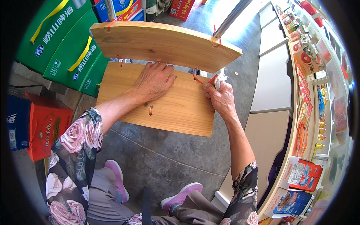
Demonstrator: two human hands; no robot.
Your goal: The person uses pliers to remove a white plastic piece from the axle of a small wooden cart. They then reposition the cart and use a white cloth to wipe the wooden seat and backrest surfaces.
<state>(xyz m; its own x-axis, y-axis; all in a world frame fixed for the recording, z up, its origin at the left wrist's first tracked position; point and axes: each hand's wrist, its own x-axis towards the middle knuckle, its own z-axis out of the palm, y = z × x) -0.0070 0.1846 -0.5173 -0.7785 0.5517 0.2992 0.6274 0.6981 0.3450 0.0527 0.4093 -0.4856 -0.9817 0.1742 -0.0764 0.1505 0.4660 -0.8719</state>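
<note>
A flat wooden seat board (180, 101) lies in front of me, with a small slot holding a bit of red cord near its near left side. Over its far edge my left hand (155, 78) is curled, fingertips out of sight. My right hand (221, 95) is closed at the seat's far right corner. It pinches a wad of white tissue or rag (222, 78) and the end of a red cord (198, 78) that runs to the seat edge. Beyond stands a wooden backrest board (165, 43), tied by red cords to metal tubes (232, 18).
Green cartons with yellow straps (63, 48) are stacked at the far left. A red box (48, 122) sits at the left. Along the right runs a shelf counter (262, 138) with packaged goods. My feet in pink shoes (182, 195) are on the grey floor (157, 150).
</note>
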